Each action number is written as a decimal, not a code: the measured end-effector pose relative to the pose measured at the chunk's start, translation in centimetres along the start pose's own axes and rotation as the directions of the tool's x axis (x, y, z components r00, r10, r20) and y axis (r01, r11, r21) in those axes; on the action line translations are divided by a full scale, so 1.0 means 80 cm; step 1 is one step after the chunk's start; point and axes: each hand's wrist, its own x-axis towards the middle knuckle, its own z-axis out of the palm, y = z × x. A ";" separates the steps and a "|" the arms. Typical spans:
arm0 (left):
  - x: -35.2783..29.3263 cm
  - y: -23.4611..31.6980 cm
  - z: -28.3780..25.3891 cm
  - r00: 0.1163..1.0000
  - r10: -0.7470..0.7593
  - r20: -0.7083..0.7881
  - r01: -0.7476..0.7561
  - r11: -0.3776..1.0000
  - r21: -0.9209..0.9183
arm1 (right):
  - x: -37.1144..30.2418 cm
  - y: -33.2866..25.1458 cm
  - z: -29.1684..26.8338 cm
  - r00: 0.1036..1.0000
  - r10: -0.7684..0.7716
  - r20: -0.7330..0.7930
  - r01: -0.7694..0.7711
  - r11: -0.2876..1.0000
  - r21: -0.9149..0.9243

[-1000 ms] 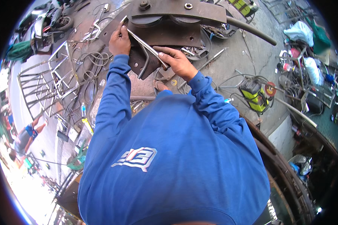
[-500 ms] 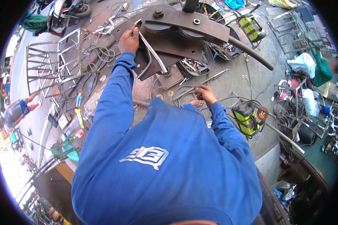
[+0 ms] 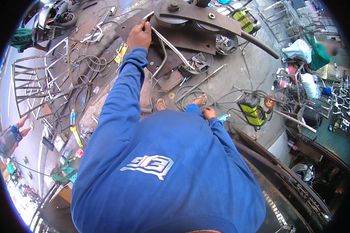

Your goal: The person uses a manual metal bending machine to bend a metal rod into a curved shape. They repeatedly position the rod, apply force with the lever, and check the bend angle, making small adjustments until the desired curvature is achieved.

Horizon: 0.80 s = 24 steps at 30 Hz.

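My left hand is closed around the upper end of a shiny bent metal tube, beside the rollers of a pipe bender. The tube slants down across the bender's dark steel plate. A duller bent rod lies close beside it; whether the two are one piece I cannot tell. The bender has a thick top arm, a grooved roller under it and a long pipe handle. My right hand is by my knee with curled fingers, partly hidden; what it holds, if anything, does not show.
A green-and-black machine with cables stands at right, another behind the bender. Bins of metal pieces sit below the plate. Hoses coil near my feet. Welded metal frames stand at left. A person in green is at far right.
My right hand has drawn back toward my body, down to my knee. My left hand stays on the tube. The view has shifted, so the bender sits a little higher in the picture.
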 end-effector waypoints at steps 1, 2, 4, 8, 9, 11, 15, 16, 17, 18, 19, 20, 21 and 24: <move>0.000 0.001 0.001 1.000 -0.002 -0.006 0.002 1.000 -0.016 | -0.005 -0.008 0.002 1.000 0.003 -0.012 -0.003 1.000 0.004; 0.000 0.001 0.002 1.000 -0.011 0.000 0.011 1.000 -0.026 | -0.009 -0.014 0.000 0.999 0.040 -0.001 -0.040 0.999 0.015; 0.000 0.001 0.001 0.999 -0.001 -0.044 -0.002 0.998 -0.065 | -0.010 -0.016 0.000 0.999 -0.039 -0.035 0.035 0.994 -0.106; -0.001 0.003 -0.003 0.998 -0.025 -0.052 0.026 0.999 0.021 | 0.007 0.003 -0.005 0.983 -0.144 -0.116 0.090 0.921 -0.379; 0.000 0.005 -0.002 0.999 -0.023 -0.035 0.025 0.998 0.064 | 0.016 0.006 -0.009 0.982 -0.176 -0.073 0.135 0.913 -0.386; 0.002 0.004 -0.002 1.000 -0.014 0.007 0.014 0.997 0.077 | 0.032 0.011 -0.008 0.986 -0.165 -0.035 0.142 0.923 -0.358; 0.012 -0.018 0.011 0.998 0.058 0.028 -0.061 0.993 0.100 | 0.047 0.016 0.020 0.992 -0.125 0.007 0.122 0.956 -0.267; 0.020 -0.029 0.014 0.995 0.075 0.060 -0.081 0.991 0.106 | 0.049 0.018 0.034 0.984 -0.175 -0.024 0.163 0.952 -0.260; 0.025 -0.042 0.019 0.980 0.199 -0.002 -0.198 0.979 0.050 | 0.051 0.021 0.047 0.973 -0.225 -0.057 0.204 0.944 -0.259; 0.030 -0.057 0.021 0.972 0.233 0.012 -0.233 0.970 0.069 | 0.052 0.028 0.061 0.984 -0.171 -0.043 0.160 0.971 -0.178; 0.037 -0.072 0.018 0.955 0.279 0.102 -0.282 0.959 0.017 | 0.057 0.037 0.071 0.993 -0.116 -0.032 0.113 0.989 -0.095; 0.044 -0.084 0.017 0.943 0.314 0.110 -0.311 0.949 -0.044 | 0.067 0.046 0.084 0.995 -0.098 -0.016 0.098 0.995 0.005; 0.055 -0.091 0.019 0.930 0.357 0.086 -0.312 0.891 -0.329 | 0.085 0.053 0.099 0.998 0.056 0.007 -0.056 0.994 0.097; 0.071 -0.100 -0.013 0.629 0.754 0.187 -0.774 0.585 0.245 | 0.180 0.080 0.137 0.993 0.106 -0.047 -0.093 0.971 0.222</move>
